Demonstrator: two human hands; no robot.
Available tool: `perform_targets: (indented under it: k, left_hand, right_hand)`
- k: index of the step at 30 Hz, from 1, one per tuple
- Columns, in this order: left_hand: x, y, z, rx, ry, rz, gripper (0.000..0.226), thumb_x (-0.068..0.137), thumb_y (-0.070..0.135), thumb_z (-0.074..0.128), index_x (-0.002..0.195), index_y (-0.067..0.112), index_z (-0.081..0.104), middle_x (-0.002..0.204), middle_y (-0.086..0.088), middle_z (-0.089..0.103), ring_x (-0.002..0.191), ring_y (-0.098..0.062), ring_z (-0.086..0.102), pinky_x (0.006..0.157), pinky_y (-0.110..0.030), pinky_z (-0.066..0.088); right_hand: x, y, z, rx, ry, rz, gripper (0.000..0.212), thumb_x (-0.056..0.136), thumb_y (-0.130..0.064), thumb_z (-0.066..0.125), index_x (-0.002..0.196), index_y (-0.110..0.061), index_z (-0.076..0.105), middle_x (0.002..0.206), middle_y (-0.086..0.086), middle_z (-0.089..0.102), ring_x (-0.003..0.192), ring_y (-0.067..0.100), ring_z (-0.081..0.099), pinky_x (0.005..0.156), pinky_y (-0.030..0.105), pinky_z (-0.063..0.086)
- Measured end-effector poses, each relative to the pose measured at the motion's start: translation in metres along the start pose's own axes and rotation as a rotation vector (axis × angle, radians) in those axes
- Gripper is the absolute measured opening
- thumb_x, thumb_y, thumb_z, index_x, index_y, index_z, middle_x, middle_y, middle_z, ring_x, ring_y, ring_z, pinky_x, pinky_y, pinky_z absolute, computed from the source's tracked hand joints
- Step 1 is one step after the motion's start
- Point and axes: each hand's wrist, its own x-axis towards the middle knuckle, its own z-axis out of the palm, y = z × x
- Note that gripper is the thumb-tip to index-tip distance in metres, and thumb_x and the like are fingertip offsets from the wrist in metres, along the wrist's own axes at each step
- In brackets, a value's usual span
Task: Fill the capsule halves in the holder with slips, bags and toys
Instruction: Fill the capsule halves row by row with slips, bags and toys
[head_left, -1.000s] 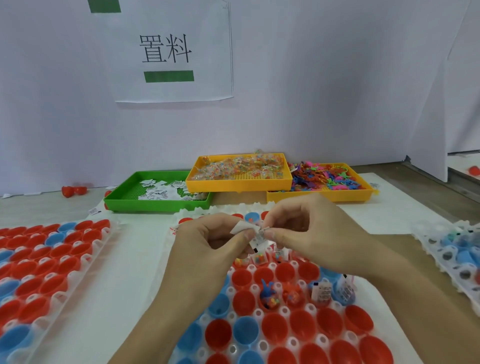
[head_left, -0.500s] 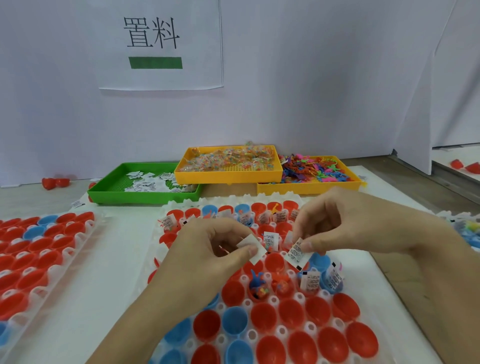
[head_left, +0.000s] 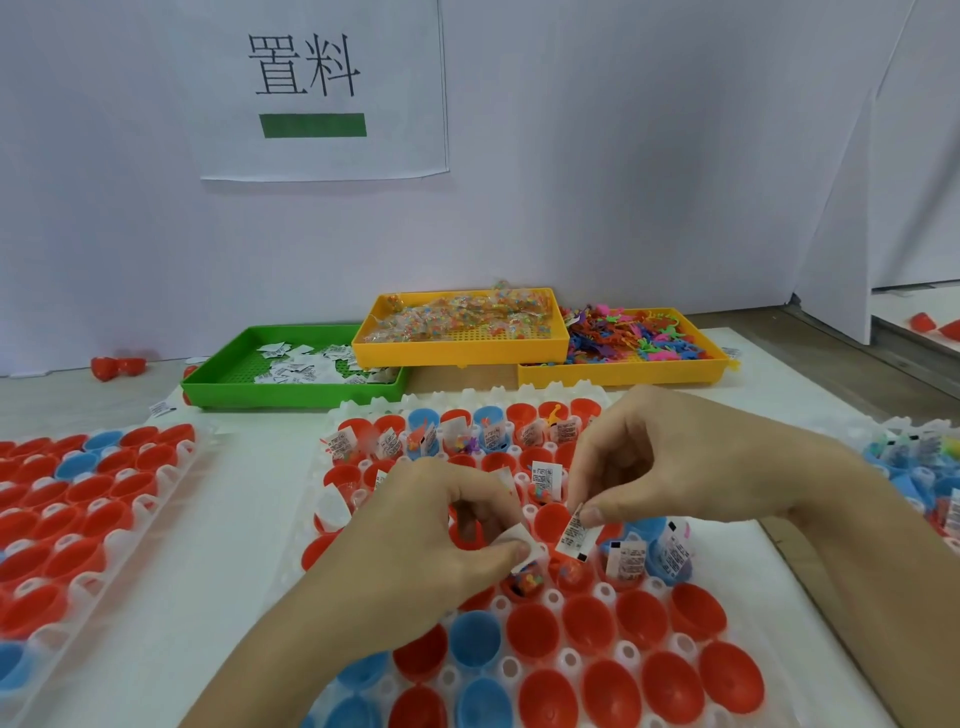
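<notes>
Views: one only, the head camera; no second view shares the scene.
Position: worn on the person's head, above the near edge of the white holder (head_left: 524, 402).
Facing: forward and down, toward the back wall sign (head_left: 322, 88).
Nearness: close over both hands; the trays (head_left: 457, 353) lie farther back.
Lens: wide-angle, edges bowed.

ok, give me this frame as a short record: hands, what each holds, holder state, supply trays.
left hand: pinches a white slip over the holder
right hand: pinches a printed slip, hanging above a red capsule half that holds a bag
holder: far rows mostly filled, near rows of red and blue halves unfilled
green tray: slips
raised yellow tray: bags
right yellow tray: toys
side holders: one at each side, partly in view
</notes>
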Motion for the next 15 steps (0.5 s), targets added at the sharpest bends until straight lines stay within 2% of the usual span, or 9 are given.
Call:
perform_targets:
  k: [4, 10, 15]
  left_hand:
    - [-0.0004, 0.0001, 0.0, 0.027, -0.029, -0.021, 0.008, 0.084, 0.026, 0.077, 0.076, 0.026, 0.076, 0.062, 0.021, 0.057, 0.055, 0.004, 0.049, 0.053, -0.01, 0.038]
    - [0.0003, 0.0, 0.0005, 0.063, -0.062, -0.027, 0.006, 0.083, 0.03, 0.078, 0.078, 0.027, 0.077, 0.063, 0.027, 0.058, 0.061, 0.007, 0.053, 0.056, -0.009, 0.04]
    - [0.0006, -0.0011, 0.0018, 0.08, -0.07, -0.024, 0.004, 0.082, 0.032, 0.078, 0.081, 0.028, 0.079, 0.064, 0.031, 0.058, 0.065, 0.008, 0.054, 0.058, -0.007, 0.04]
  right_hand:
    - [-0.0011, -0.0018, 0.0004, -0.013, 0.001, -0.009, 0.006, 0.084, -0.016, 0.079, 0.084, -0.022, 0.078, 0.083, 0.0, 0.076, 0.078, 0.015, 0.073, 0.077, 0.029, 0.06]
    - [0.0005, -0.0024, 0.0054, -0.047, 0.038, -0.029, 0.008, 0.082, -0.015, 0.079, 0.08, -0.023, 0.077, 0.077, -0.001, 0.075, 0.069, 0.012, 0.07, 0.066, 0.021, 0.054]
    - [0.0006, -0.0044, 0.0075, -0.051, 0.014, -0.018, 0.009, 0.082, -0.014, 0.08, 0.08, -0.022, 0.078, 0.078, -0.003, 0.075, 0.071, 0.011, 0.07, 0.069, 0.023, 0.055]
